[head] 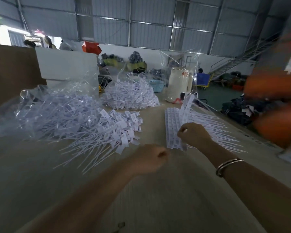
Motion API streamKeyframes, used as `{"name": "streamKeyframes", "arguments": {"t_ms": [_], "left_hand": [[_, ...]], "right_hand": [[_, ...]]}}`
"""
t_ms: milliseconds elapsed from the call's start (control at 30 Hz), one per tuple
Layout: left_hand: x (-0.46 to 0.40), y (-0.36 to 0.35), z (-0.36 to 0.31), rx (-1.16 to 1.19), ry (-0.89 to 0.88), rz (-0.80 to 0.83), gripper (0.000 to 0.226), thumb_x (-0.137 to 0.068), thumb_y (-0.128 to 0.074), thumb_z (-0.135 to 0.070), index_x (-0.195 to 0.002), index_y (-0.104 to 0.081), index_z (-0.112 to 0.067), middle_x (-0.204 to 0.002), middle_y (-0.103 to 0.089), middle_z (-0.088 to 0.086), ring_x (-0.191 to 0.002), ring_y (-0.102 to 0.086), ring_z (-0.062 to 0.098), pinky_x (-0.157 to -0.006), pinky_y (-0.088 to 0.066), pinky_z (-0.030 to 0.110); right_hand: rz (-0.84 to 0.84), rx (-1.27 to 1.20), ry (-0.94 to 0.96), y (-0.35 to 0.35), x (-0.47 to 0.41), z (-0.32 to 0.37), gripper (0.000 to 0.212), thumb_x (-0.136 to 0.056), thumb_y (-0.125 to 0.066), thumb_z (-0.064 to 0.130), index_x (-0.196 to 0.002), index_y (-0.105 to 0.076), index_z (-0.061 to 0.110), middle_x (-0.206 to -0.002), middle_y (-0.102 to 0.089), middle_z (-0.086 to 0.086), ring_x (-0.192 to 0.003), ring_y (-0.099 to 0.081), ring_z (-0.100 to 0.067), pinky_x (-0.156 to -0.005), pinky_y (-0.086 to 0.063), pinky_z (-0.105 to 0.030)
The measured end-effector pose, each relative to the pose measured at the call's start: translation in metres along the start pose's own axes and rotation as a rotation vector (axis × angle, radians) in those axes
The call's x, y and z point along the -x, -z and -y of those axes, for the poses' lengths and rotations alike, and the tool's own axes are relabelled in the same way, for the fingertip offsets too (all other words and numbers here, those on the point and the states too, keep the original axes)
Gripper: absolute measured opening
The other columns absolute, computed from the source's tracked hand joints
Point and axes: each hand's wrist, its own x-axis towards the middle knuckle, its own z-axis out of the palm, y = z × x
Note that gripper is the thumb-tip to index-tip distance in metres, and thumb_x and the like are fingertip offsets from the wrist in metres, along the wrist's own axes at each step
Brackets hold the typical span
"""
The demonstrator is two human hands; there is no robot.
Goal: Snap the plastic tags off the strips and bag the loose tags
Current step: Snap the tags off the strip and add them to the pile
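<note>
Warehouse walls of grey sheet metal rise behind my table (pixel 158 190), with a metal staircase (pixel 238 59) off to the right. Loose tags (pixel 107 130) spill in a heap left of centre, half out of a clear bag (pixel 45 101); a second bagged heap (pixel 129 96) sits farther back. My right hand (pixel 194 136) pinches the near end of the strips (pixel 176 121), which fan out on the table, one strip lifting upward. My left hand (pixel 149 159) is clenched in a fist beside them, gripping nothing I can see. Someone's blurred orange sleeve (pixel 275 91) crowds the right edge. A white roll (pixel 178 84) stands behind; its red mark is unreadable.
</note>
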Motion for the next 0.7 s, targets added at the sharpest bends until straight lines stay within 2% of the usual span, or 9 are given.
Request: {"name": "streamKeyframes", "arguments": {"t_ms": [100,200,300,367,400,467,567,633,700], "left_hand": [[0.005,-0.005,0.006,-0.078,-0.048,-0.013,0.029,-0.096,-0.045,-0.031,-0.115,-0.063,-0.019,-0.116,-0.064,-0.002,-0.102,-0.059,0.012,-0.092,-0.046,0.031],[0.008,-0.004,0.013,-0.045,-0.046,-0.045,0.028,-0.096,-0.046,-0.030,-0.115,-0.063,-0.018,-0.115,-0.063,-0.003,-0.102,-0.058,0.010,-0.088,-0.044,0.026],[0.009,0.002,0.015,0.055,0.001,-0.075,0.029,-0.097,-0.043,-0.031,-0.114,-0.063,-0.018,-0.114,-0.063,-0.003,-0.100,-0.058,0.009,-0.088,-0.046,0.026],[0.008,0.005,0.015,0.111,0.032,-0.083,0.031,-0.097,-0.042,-0.033,-0.111,-0.064,-0.017,-0.112,-0.064,0.000,-0.099,-0.060,0.012,-0.089,-0.048,0.031],[0.008,0.006,0.015,0.122,0.037,-0.083,0.031,-0.097,-0.043,-0.033,-0.112,-0.064,-0.017,-0.112,-0.065,-0.001,-0.100,-0.060,0.011,-0.089,-0.048,0.029],[0.008,0.007,0.017,0.104,0.021,-0.088,0.029,-0.097,-0.043,-0.032,-0.114,-0.063,-0.019,-0.115,-0.064,-0.004,-0.100,-0.058,0.007,-0.081,-0.043,0.013],[0.008,0.008,0.022,0.068,0.005,-0.104,0.029,-0.097,-0.043,-0.031,-0.116,-0.062,-0.021,-0.118,-0.063,-0.007,-0.099,-0.054,-0.001,-0.071,-0.032,-0.001],[0.008,0.008,0.025,0.111,0.019,-0.102,0.029,-0.097,-0.042,-0.031,-0.116,-0.062,-0.021,-0.117,-0.063,-0.005,-0.100,-0.056,0.003,-0.076,-0.037,0.005],[0.008,0.007,0.026,0.177,0.049,-0.093,0.030,-0.098,-0.040,-0.032,-0.113,-0.063,-0.020,-0.114,-0.064,-0.001,-0.102,-0.059,0.010,-0.086,-0.045,0.022]], "right_hand": [[-0.262,-0.317,-0.005,0.011,-0.008,-0.005,0.016,-0.089,-0.049,0.023,-0.087,-0.064,0.019,-0.057,-0.065,-0.001,-0.064,-0.063,-0.014,-0.064,-0.052,-0.029],[-0.458,-0.575,0.046,0.025,-0.015,0.000,0.018,-0.091,-0.046,0.021,-0.083,-0.060,0.028,-0.044,-0.058,0.001,-0.043,-0.052,-0.001,-0.051,-0.038,-0.025],[-0.457,-0.729,0.039,0.024,-0.016,0.007,0.021,-0.092,-0.045,0.020,-0.078,-0.056,0.032,-0.043,-0.056,0.000,-0.034,-0.046,-0.002,-0.046,-0.034,-0.024],[-0.402,-0.740,0.039,0.020,-0.019,0.008,0.018,-0.092,-0.045,0.018,-0.084,-0.058,0.027,-0.047,-0.058,-0.003,-0.035,-0.047,-0.005,-0.042,-0.035,-0.022],[-0.377,-0.757,0.020,0.020,-0.020,0.008,0.016,-0.091,-0.046,0.017,-0.089,-0.060,0.022,-0.050,-0.058,-0.005,-0.037,-0.048,-0.007,-0.043,-0.036,-0.023],[-0.390,-0.813,-0.046,0.023,-0.027,0.008,0.017,-0.090,-0.047,0.017,-0.095,-0.063,0.018,-0.056,-0.061,-0.006,-0.042,-0.050,-0.010,-0.044,-0.037,-0.024],[-0.396,-0.712,0.004,0.030,-0.035,0.010,0.016,-0.091,-0.047,0.020,-0.092,-0.063,0.023,-0.050,-0.061,-0.001,-0.043,-0.053,-0.004,-0.042,-0.042,-0.018],[-0.370,-0.521,0.088,0.030,-0.035,0.013,0.016,-0.093,-0.048,0.024,-0.094,-0.064,0.022,-0.059,-0.065,0.000,-0.060,-0.061,-0.007,-0.059,-0.053,-0.024],[-0.341,-0.325,0.148,0.028,-0.031,0.017,0.017,-0.092,-0.050,0.026,-0.097,-0.065,0.020,-0.075,-0.065,-0.001,-0.069,-0.062,-0.017,-0.069,-0.055,-0.037]]}}
